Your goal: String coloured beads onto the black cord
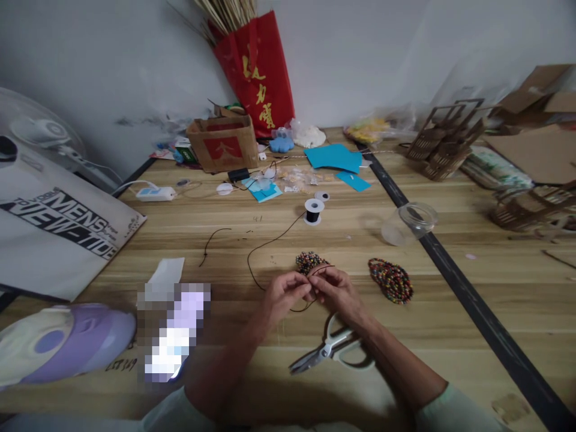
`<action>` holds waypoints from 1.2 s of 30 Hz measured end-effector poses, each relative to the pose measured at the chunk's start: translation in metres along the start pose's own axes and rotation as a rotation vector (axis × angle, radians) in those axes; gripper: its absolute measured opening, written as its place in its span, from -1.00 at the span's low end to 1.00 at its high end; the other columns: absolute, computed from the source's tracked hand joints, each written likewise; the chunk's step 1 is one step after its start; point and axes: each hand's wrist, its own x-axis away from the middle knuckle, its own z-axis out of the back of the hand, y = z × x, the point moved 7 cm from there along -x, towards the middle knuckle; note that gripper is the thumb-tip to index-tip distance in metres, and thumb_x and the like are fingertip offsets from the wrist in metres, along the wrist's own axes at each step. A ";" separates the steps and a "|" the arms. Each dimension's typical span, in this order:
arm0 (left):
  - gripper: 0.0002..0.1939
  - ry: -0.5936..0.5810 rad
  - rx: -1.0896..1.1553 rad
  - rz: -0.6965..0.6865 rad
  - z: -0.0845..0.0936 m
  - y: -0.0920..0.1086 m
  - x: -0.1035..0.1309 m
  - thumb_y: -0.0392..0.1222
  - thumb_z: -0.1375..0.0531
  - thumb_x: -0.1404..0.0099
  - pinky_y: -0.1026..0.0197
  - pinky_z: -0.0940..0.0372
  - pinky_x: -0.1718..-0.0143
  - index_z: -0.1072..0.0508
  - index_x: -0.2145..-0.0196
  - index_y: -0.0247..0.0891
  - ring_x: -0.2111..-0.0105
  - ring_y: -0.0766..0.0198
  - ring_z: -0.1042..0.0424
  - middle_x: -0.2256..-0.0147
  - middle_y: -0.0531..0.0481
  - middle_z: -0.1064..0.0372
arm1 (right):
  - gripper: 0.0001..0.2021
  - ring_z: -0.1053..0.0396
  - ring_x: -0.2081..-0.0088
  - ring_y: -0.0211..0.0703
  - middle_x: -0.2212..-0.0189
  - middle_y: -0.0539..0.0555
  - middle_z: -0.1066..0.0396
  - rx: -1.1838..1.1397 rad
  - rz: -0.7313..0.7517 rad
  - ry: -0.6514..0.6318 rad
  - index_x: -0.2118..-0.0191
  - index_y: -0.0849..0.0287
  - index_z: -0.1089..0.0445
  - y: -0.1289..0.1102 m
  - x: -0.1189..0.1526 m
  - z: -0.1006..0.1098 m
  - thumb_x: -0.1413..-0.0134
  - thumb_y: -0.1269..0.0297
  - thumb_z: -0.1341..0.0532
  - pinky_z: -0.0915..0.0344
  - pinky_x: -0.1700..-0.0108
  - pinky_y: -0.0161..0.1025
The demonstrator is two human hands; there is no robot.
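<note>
Close together over the table, my left hand (287,292) and my right hand (335,291) pinch a thin dark cord (252,264) between their fingertips. The cord runs back in a loose curve to a white spool (314,212) wound with black cord. Just behind my fingers lies a bundle of multicoloured beads (309,261), partly hidden by my hands. A second coil of beaded strands (390,281) rests to the right. Below my right wrist are scissors (330,348) with pale handles, their blades pointing left. The exact spot where the fingertips meet is too small to make out.
A short cut cord (207,246) and a blurred-out phone (177,333) lie to the left, beside a purple-and-cream object (76,345). A clear plastic jar (409,224) lies to the right. Blue sheets (335,158), a paper bag (225,144) and woven baskets (443,141) stand farther back.
</note>
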 end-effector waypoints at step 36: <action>-0.66 -0.003 0.066 0.026 -0.002 -0.002 0.005 0.04 -0.32 -0.07 0.26 -0.28 0.35 -0.41 0.48 -0.33 0.50 0.34 -0.37 0.56 0.04 -0.40 | -0.74 -0.22 0.61 -0.34 0.64 -0.05 -0.35 0.014 -0.021 -0.069 0.41 0.19 -0.46 -0.007 0.003 -0.005 0.05 0.07 -0.36 -0.14 0.58 -0.40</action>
